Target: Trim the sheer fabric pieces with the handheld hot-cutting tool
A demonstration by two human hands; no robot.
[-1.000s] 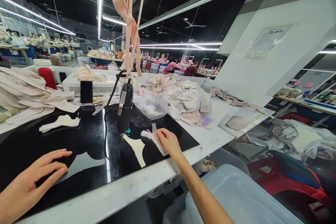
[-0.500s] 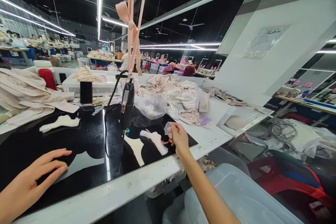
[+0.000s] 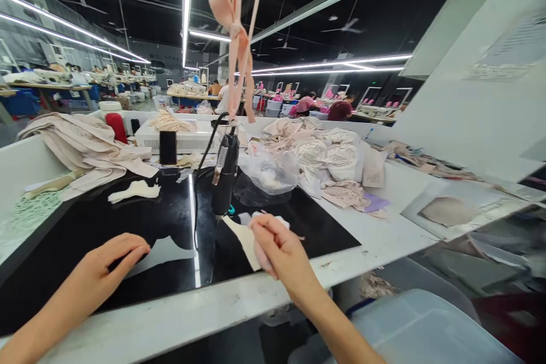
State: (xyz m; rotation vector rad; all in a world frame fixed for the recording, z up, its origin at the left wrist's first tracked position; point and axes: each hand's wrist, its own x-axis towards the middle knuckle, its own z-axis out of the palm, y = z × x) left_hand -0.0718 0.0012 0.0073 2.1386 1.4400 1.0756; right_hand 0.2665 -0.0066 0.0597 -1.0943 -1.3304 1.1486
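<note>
On the glossy black board, my left hand (image 3: 108,261) has its fingers drawn together at the left end of a flat translucent grey piece (image 3: 168,253). Whether it grips that piece I cannot tell. Pinched fingers of my right hand (image 3: 284,244) hold a thin pale scrap (image 3: 262,259), mostly covered by the hand. Beside it lies a cream fabric piece (image 3: 242,236), its tip under a black hand-held electric tool (image 3: 225,173) hung from pink straps. Behind the right hand a white padded piece (image 3: 279,220) is partly hidden. Another cream piece (image 3: 134,190) lies farther left.
Beige fabric strips (image 3: 85,148) are heaped at left. A phone (image 3: 168,148) leans on a white box. At the back sit a plastic bag (image 3: 271,170) and a pile of lace cups (image 3: 328,151). A translucent bin (image 3: 426,324) stands below the table's front edge.
My right hand has moved left with the scrap, toward the cream piece. My left hand's spread fingers have closed together. The view has turned left.
</note>
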